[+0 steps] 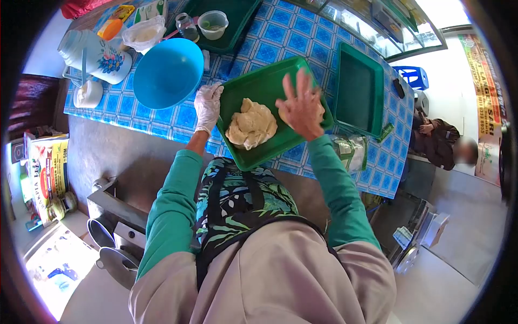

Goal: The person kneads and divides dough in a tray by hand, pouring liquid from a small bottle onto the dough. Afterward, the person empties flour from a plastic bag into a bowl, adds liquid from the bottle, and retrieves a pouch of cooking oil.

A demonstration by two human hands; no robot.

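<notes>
A green tray point(259, 161) lies tilted near the front edge of the table, with a lumpy mass of pale dough point(252, 125) in its left part. My left hand point(208, 107), in a clear plastic glove, is closed at the tray's upper left edge and grips it. Over the right part of the tray is my right hand point(302, 104), bare, its fingers spread. Something pale shows partly behind that palm; most of it is hidden.
On the blue checked table point(275, 27) stand a blue bowl point(168, 73), a flowered jug point(108, 56), a white cup point(89, 95), a clear tub point(213, 25) and a second green tray point(359, 89). A plastic bag point(350, 153) lies at right. A person point(440, 141) is beyond the table's right end.
</notes>
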